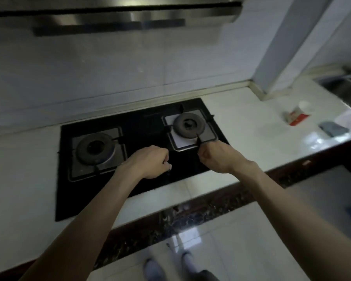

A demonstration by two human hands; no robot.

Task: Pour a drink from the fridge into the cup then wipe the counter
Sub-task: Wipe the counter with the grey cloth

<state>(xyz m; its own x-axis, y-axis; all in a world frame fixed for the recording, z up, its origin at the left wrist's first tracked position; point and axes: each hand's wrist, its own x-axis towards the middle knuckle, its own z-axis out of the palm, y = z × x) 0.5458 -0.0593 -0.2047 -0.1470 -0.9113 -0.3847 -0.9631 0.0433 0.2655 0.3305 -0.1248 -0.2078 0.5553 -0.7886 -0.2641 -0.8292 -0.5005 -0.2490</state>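
Note:
Both my hands hover over the front of a black two-burner gas hob (pixel 150 124). My left hand (pixel 150 161) is curled into a loose fist with nothing in it. My right hand (pixel 217 157) is also closed, fingers tucked under, and holds nothing. A red and white paper cup (pixel 297 114) stands on the white counter (pixel 241 122) far to the right, well away from both hands. A small grey cloth (pixel 333 128) lies just right of the cup near the counter's front edge. No fridge or drink is in view.
A steel range hood (pixel 114 15) hangs above the hob. A tiled pillar (pixel 288 47) rises at the back right, with a sink (pixel 346 90) beyond it. The counter's dark front edge (pixel 190 216) runs diagonally; my feet stand on glossy floor tiles below.

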